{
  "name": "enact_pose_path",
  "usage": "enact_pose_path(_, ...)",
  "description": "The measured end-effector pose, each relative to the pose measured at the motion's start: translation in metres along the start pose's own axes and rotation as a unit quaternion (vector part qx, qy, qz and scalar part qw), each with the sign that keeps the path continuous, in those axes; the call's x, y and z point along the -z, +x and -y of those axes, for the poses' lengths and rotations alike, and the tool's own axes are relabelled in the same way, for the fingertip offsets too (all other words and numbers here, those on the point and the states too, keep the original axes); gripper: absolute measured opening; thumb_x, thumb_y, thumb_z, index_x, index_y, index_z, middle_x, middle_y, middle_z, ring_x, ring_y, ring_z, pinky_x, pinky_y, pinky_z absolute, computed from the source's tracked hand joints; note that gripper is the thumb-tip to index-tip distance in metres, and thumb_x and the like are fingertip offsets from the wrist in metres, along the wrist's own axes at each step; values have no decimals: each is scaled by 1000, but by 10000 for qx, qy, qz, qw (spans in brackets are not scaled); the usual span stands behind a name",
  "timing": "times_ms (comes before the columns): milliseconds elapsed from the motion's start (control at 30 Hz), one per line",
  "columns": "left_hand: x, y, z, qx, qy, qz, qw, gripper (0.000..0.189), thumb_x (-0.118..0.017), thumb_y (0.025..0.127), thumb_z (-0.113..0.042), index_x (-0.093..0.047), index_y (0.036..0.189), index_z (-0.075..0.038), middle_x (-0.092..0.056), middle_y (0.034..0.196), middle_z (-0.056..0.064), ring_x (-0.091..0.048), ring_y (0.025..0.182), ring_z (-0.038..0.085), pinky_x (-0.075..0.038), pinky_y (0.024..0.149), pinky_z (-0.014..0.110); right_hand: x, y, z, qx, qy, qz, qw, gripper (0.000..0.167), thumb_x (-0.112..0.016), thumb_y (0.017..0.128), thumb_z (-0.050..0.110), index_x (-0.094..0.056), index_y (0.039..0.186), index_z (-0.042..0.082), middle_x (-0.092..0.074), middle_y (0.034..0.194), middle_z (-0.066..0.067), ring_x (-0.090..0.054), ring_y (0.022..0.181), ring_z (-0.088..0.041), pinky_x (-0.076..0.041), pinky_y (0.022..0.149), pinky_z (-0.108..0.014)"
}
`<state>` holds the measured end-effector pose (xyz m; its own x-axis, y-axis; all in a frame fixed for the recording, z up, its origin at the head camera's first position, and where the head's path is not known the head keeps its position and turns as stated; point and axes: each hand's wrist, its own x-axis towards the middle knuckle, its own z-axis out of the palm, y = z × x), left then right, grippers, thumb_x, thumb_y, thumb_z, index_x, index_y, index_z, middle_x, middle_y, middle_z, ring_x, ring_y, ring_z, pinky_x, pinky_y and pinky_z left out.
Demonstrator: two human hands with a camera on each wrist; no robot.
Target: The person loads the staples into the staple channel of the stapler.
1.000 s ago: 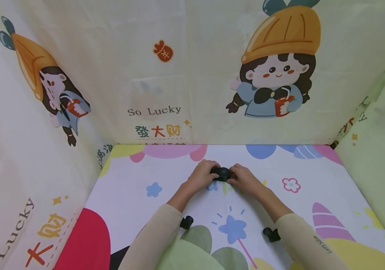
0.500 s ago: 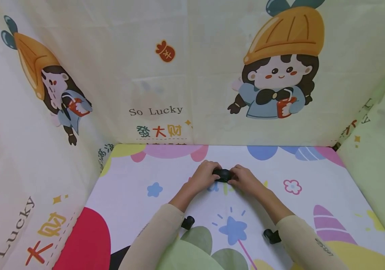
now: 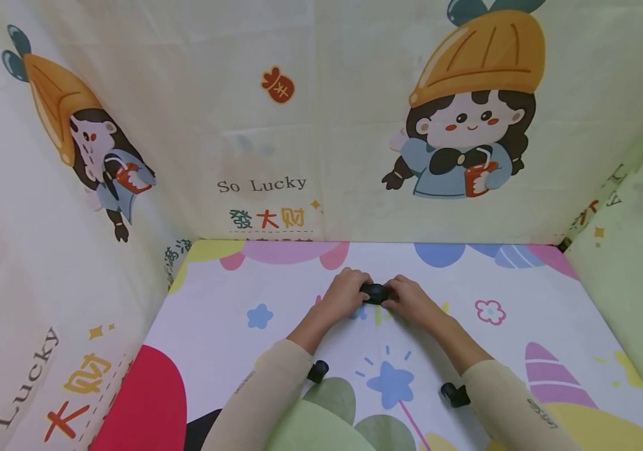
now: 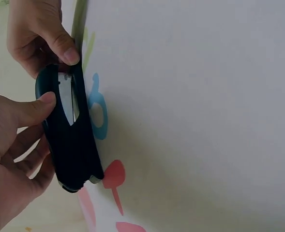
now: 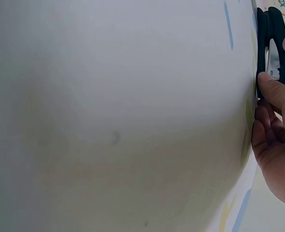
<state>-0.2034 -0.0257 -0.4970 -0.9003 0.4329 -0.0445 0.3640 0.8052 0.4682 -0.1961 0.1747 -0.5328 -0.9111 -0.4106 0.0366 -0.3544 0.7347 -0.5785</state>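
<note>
A black stapler (image 3: 376, 294) is held between both hands near the far middle of the table. My left hand (image 3: 346, 293) grips it from the left; in the left wrist view the left thumb lies on its upper arm and the fingers go behind it. At the other end, my right hand (image 3: 408, 297) pinches the base, as its thumb (image 5: 270, 87) shows in the right wrist view. Through the gap between the stapler's upper arm and base, a metal strip (image 4: 66, 96) is visible. The far fingers of both hands are partly hidden.
A patterned cloth covers the table (image 3: 203, 338). Printed curtains (image 3: 350, 213) hang behind it and along both sides. Two black wrist-worn devices (image 3: 318, 371) sit by the sleeve cuffs. A dark patch (image 3: 200, 429) shows beside the left sleeve.
The head view has shifted slightly. The left forearm and the stapler have come a little to the right, and both hands keep their hold on it.
</note>
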Motion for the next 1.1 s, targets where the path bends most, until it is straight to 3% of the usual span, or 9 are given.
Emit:
enact_pose_path(400, -2, -3, -4, 4, 20, -65, 10000, 29, -76, 95, -17, -74, 123, -12, -73, 114, 4, -57, 105, 20, -53, 98, 34, 0, -3, -1, -7, 69, 7, 10000, 27, -80, 89, 10, -70, 112, -3, -64, 101, -12, -64, 89, -21, -57, 82, -40)
enact_pose_path(733, -1, -8, 1, -301, -81, -247, 9992, 28, -75, 94, -10, -74, 122, -9, -75, 118, 6, -61, 109, 22, -52, 100, 36, 0, -4, -1, -80, -47, 52, 9999, 28, -80, 90, 11, -70, 113, -3, -64, 102, -12, -62, 89, -21, -56, 82, -40)
enact_pose_path(1100, 13, -14, 3, -312, -279, -98, 9991, 36, -73, 98, -20, -69, 132, -8, -70, 130, 7, -63, 125, 21, -50, 109, 35, 5, -5, -3, -29, -140, 100, 9998, 34, -81, 90, 16, -71, 116, -3, -65, 100, -9, -60, 87, -18, -54, 80, -37)
